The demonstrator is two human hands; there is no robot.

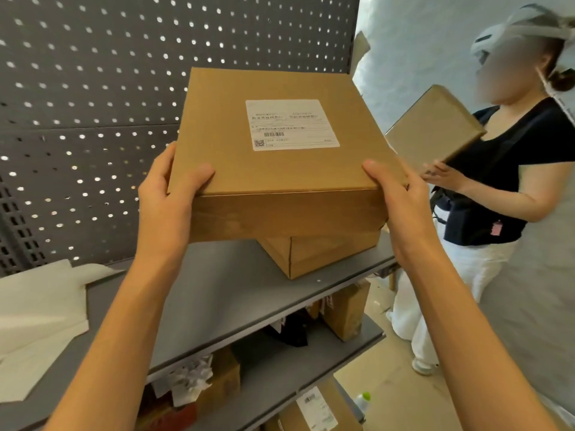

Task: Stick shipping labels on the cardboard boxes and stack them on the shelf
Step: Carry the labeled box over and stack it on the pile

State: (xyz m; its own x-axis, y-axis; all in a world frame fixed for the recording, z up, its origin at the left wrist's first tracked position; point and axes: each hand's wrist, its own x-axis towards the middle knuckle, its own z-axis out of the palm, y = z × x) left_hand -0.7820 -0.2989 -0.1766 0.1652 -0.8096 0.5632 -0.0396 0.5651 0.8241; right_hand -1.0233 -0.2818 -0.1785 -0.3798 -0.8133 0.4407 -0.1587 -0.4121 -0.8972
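Two hands, left hand (169, 194) and right hand (395, 194), clasp the labelled brown cardboard box (280, 157) by its near corners above a smaller brown box (320, 253) on the grey metal shelf (217, 300); square the edges before lowering.

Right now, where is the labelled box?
Centre of the head view: the labelled box is held by the left hand and right hand over a second box on the grey shelf.
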